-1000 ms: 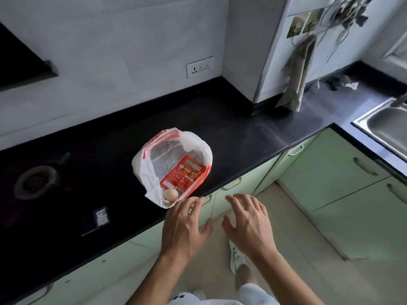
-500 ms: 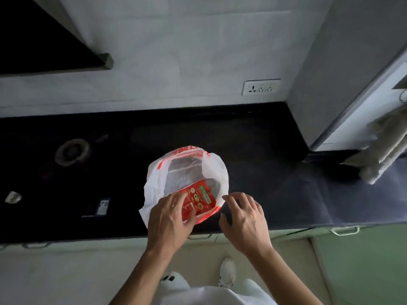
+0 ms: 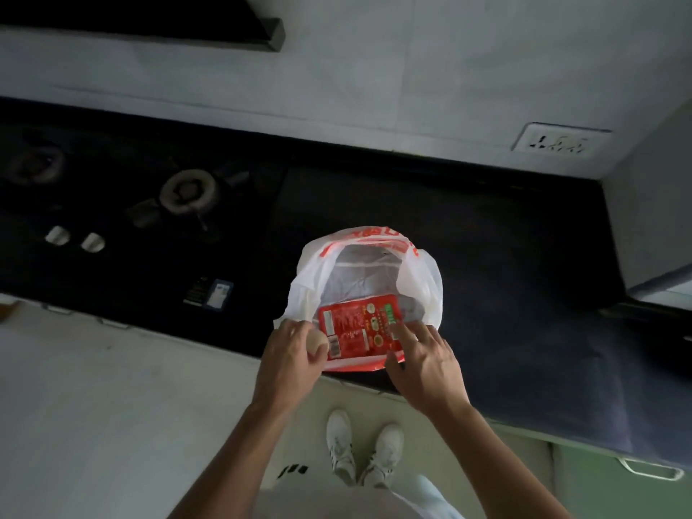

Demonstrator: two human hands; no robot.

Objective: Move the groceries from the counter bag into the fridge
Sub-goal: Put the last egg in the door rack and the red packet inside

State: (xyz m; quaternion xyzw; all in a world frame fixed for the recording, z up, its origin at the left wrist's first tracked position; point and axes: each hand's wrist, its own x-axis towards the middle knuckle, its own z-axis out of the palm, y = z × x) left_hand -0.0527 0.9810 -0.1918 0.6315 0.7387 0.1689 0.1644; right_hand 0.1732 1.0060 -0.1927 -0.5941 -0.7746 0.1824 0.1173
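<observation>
Since 0.5 s ago the left hand [image 3: 290, 354] has closed on the egg [image 3: 318, 344], and the right hand [image 3: 425, 368] has slid forward from the bag's rim onto the pack [image 3: 355, 331]. The view has also swung, so more of the stove shows.

The left fingers and thumb curl round the egg, pinching it at the near left lip of the bag [image 3: 421, 279]. The egg sits just beside the pack's left edge; whether they touch cannot be told. The right hand is spread, with its fingertips [image 3: 402, 333] lying on the pack's right end and its thumb by the bag's near rim. The red pack lies flat in the open bag, just right of the grip.

The bag rests on a black counter [image 3: 505, 237], close to its front edge. Left of the grip and further back, the stove holds 2 burners [image 3: 189, 189] and 2 knobs [image 3: 58, 234], and a sticker [image 3: 217, 294] lies between the knobs and the grip. Beyond the bag rises a pale wall [image 3: 374, 88], with a hood [image 3: 149, 24] high to the left and a socket [image 3: 558, 142] to the right. A grey panel [image 3: 655, 219] closes the counter far right. Below the grip are 2 white shoes [image 3: 340, 440] on a light floor, and a green cabinet [image 3: 599, 492] with a handle [image 3: 648, 470] sits well to the right.
</observation>
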